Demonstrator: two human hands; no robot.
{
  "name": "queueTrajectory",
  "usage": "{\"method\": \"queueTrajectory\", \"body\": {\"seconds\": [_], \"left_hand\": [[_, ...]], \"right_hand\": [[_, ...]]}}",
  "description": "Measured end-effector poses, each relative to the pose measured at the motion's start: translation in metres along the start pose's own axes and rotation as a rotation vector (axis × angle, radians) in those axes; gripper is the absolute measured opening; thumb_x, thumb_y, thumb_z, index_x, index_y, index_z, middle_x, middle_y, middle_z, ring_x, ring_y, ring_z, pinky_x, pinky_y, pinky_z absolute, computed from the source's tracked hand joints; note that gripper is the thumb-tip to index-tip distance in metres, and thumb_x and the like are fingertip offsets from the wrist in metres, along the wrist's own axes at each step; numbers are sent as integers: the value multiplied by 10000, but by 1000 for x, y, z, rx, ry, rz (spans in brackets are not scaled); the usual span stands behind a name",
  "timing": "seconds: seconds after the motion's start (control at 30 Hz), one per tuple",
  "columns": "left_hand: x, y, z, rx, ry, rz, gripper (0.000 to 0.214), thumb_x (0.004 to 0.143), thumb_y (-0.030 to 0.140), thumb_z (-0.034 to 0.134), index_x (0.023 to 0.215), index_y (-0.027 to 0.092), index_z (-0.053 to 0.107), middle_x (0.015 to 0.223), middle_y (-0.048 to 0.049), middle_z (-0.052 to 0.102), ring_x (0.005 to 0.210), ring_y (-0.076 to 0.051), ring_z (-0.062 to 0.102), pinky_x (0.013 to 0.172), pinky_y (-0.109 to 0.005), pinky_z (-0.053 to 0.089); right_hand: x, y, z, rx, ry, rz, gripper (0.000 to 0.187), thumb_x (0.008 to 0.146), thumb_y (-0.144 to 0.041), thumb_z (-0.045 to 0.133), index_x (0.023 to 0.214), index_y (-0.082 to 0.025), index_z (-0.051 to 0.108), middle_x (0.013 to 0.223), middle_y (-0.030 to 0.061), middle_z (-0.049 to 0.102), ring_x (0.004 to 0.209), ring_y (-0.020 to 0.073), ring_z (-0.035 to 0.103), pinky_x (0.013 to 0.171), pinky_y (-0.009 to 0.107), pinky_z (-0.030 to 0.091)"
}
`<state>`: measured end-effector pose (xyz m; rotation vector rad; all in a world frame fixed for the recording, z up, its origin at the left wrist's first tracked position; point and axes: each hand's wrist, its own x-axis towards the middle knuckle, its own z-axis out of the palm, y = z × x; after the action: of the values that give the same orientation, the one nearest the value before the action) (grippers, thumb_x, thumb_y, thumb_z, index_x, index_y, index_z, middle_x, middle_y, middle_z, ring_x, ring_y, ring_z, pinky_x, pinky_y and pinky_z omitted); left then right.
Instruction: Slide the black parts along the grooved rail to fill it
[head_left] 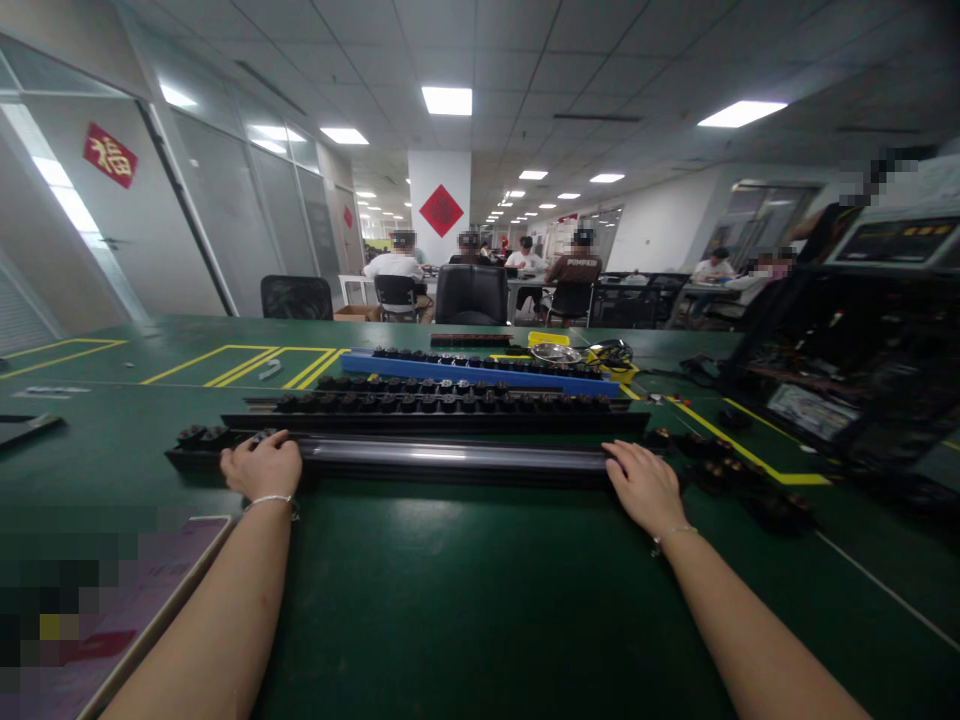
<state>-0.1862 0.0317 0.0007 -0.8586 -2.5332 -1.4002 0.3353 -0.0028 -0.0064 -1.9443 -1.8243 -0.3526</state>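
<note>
A long black bar with a shiny grey top [450, 455] lies crosswise before me on the green table [450, 600]. My left hand [262, 465] is closed over its left end, where several small round black parts [202, 436] show beyond my fingers. At the right end, the fingers of my right hand [645, 485] grip the same bar. Just behind it runs a black tray [450, 420] with a row of round black parts [427, 402]. Farther back, a blue tray [480, 372] carries a similar row. The undersides of my fingers are hidden.
Loose black parts [727, 470] lie to the right, near a dark open-fronted machine [847, 330]. Beyond the trays are a round metal dish [556, 353] and a yellow container [549, 339]. A pale-edged panel [165, 600] sits at lower left. People work at tables behind.
</note>
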Motion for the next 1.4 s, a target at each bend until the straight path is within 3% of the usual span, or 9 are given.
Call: {"method": "queueTrajectory", "body": {"seconds": [0.63, 1.03, 1.23, 1.4], "left_hand": [[-16, 8, -7, 49, -11, 67, 311, 766, 334, 477, 968, 244, 696, 1195, -96, 548, 1200, -323, 374, 947, -472, 348], [-18, 16, -15, 89, -85, 90, 378, 811, 325, 424, 1139, 300, 611, 1160, -101, 556, 1151, -335, 408, 900, -494, 364], [-17, 16, -16, 121, -87, 90, 500, 773, 338, 469, 1258, 215, 479, 1128, -161, 571, 1132, -354, 438, 886, -491, 374], [-14, 13, -12, 79, -55, 46, 508, 738, 354, 510, 1202, 150, 472, 1164, -179, 553, 1115, -356, 466, 882, -479, 386]], "right_hand": [[0, -1, -3, 0, -16, -3, 409, 858, -368, 294, 1133, -260, 577, 1234, 28, 554, 1176, 207, 437, 970, 415, 324], [0, 0, -2, -4, -5, -4, 401, 853, -359, 315, 1138, -267, 581, 1232, 29, 557, 1168, 208, 445, 963, 412, 331], [1, -1, -2, -20, -1, -10, 399, 855, -361, 315, 1135, -274, 585, 1224, 25, 563, 1159, 209, 454, 952, 415, 346], [0, -1, -3, -13, 3, -14, 407, 857, -363, 302, 1134, -261, 583, 1230, 36, 559, 1162, 214, 452, 957, 424, 342]]}}
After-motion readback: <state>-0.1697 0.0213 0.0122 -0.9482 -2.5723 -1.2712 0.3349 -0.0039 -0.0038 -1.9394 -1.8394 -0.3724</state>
